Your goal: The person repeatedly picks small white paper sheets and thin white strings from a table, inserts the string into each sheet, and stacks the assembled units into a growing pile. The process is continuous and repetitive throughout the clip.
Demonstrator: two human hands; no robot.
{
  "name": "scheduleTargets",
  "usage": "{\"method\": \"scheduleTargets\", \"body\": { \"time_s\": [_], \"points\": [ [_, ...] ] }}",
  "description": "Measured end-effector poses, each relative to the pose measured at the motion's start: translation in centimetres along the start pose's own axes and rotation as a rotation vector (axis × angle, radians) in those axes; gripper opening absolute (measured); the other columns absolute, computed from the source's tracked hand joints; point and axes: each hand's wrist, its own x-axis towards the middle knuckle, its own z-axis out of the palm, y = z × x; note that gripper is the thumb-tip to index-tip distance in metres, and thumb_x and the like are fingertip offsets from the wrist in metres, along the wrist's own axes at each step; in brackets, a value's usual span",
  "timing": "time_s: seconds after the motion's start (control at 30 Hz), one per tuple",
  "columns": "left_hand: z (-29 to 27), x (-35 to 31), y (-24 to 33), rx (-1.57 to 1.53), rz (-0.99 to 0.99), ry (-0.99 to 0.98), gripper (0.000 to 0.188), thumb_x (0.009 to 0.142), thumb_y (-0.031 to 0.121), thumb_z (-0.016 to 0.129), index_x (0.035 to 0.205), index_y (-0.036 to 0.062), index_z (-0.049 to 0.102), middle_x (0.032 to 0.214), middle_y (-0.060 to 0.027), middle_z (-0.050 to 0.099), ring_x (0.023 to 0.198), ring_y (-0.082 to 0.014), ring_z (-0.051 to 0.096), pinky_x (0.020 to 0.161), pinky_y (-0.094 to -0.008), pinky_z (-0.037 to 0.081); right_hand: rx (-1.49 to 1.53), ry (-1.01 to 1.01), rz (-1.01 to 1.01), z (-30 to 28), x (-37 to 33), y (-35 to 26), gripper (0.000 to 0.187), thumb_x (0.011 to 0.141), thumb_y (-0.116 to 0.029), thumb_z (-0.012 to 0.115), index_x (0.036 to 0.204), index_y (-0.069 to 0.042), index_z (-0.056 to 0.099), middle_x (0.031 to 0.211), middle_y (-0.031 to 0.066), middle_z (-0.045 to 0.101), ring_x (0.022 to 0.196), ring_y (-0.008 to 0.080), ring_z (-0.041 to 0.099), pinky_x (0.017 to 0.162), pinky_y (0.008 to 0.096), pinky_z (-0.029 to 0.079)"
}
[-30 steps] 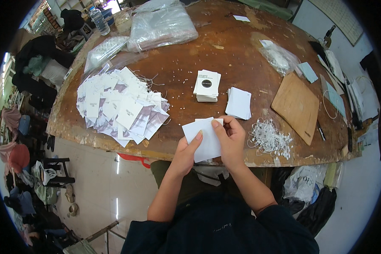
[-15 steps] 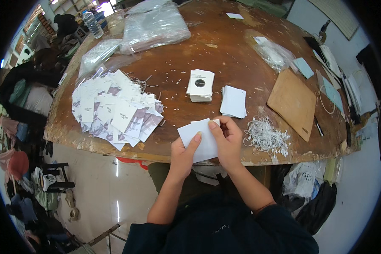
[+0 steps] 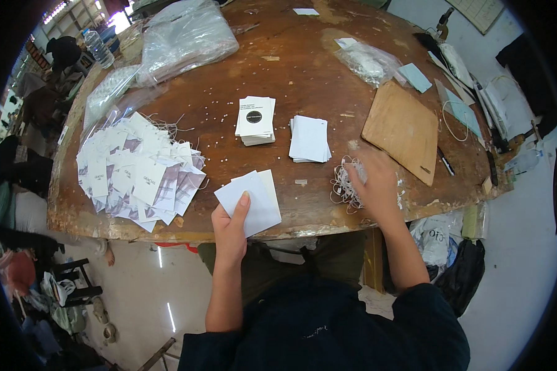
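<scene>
Left grip [image 3: 231, 224] pinches the white cards [image 3: 261, 209], thumb across the upper face, fingers mostly hidden behind; cards are fanned slightly, over the near edge of the tabletop [image 3: 291, 74], can't tell if they touch it; right grip [image 3: 376, 180] is down at the white string heap [image 3: 345, 188], fingers bent but blurred, so can't tell if I have a string or nothing; cards look light and fairly stiff, probably smooth enough to slide on each other, corners likely to crease; a light squeeze near the lower edge should do; strings look limp and near weightless, likely to snag, so best taken singly by an end at the heap's rim; just beyond, a plain card stack [image 3: 310, 140], then a printed stack [image 3: 254, 120] to its left; tag pile [image 3: 139, 176] left of my left grip; wooden board [image 3: 404, 133] beyond the strings, pen [image 3: 445, 161] beside it; plastic bags [image 3: 189, 43] far left.
</scene>
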Motion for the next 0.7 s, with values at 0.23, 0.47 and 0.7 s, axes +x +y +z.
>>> {"method": "scheduleTargets", "body": {
  "time_s": [0.23,0.47,0.7],
  "points": [
    [-0.3,-0.6,0.1,0.041,0.029,0.013,0.03,0.096,0.018,0.062,0.116,-0.0048,0.062,0.106,-0.0071,0.066,0.092,-0.0111,0.062,0.082,-0.0271,0.05,0.244,0.156,0.264,-1.2,2.0,0.3,0.015,0.084,-0.014,0.069,0.086,0.001,0.069,0.079,0.0121,0.066,0.083,0.0294,0.061,0.077,0.0381,0.048],
    [0.2,-0.7,0.5,0.003,-0.049,-0.122,0.033,0.096,0.016,0.062,0.121,-0.0054,0.06,0.109,-0.0083,0.067,0.095,-0.0119,0.063,0.084,-0.0279,0.05,0.711,0.251,0.477,-1.7,1.8,-2.5,0.016,0.094,-0.013,0.061,0.093,0.002,0.067,0.071,0.0074,0.062,0.069,0.0119,0.059,0.065,0.0281,0.045],
    [0.9,-1.1,1.1,0.169,0.177,-0.462,0.03,0.097,0.012,0.057,0.121,-0.0045,0.061,0.144,-0.012,0.047,0.118,-0.0168,0.053,0.097,-0.0301,0.044,0.574,-0.24,0.135,-0.8,3.0,-6.1,0.016,0.094,-0.019,0.059,0.091,-0.005,0.066,0.064,0.0119,0.061,0.059,0.0252,0.062,0.057,0.0367,0.047]
  ]
}}
